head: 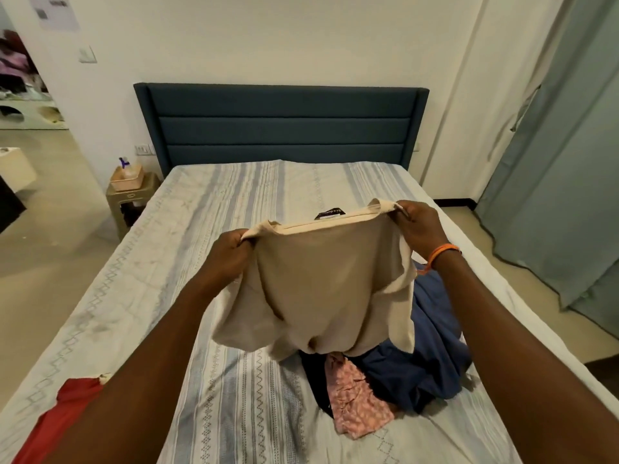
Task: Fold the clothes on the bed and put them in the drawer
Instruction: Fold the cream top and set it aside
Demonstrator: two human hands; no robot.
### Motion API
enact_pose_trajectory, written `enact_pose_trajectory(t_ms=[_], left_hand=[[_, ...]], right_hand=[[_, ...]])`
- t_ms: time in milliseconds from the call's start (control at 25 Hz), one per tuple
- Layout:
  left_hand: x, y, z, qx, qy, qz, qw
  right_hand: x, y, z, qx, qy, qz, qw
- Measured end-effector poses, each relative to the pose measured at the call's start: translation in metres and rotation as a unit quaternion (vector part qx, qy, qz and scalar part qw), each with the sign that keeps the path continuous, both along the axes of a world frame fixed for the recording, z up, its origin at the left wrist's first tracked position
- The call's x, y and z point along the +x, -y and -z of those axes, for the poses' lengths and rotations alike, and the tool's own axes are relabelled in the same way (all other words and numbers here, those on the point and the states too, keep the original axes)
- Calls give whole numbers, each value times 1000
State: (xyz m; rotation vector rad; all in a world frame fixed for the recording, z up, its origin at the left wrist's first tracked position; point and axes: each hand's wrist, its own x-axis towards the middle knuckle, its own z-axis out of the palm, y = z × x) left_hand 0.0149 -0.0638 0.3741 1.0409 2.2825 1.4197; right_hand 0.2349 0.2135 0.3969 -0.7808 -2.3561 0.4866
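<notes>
Navy garment (432, 360) and pink cloth (355, 406) under held beige shirt (328, 289)

No writing can be read anywhere. A small black label (331, 214) sewn at the neck of the beige shirt (321, 283) carries pale lettering, too small and blurred to make out. A paper sheet (55, 10) stuck on the wall at upper left bears a dark printed patch, likewise illegible.
</notes>
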Motion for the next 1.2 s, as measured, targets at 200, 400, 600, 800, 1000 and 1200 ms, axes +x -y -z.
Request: enact_pose_trajectory(t_ms=[200,400,600,800,1000,1200], left_hand=[[-10,1,-1,-75,-232,-106,964],[-9,16,3,-105,-278,-219,929],[-16,42,-1,-113,-281,-84,949],[-13,63,-11,-155,-417,-57,894],[-19,96,10,-212,-371,-205,881],[-24,122,25,-89,-288,-248,920]], right_hand=[[-17,6,9,121,135,129,975],[-36,22,11,-158,104,167,968],[-53,34,3,-456,-123,93,877],[-62,38,8,-97,-166,88,977],[-66,49,23,-14,-137,70,988],[-82,75,41,-139,-269,33,953]])
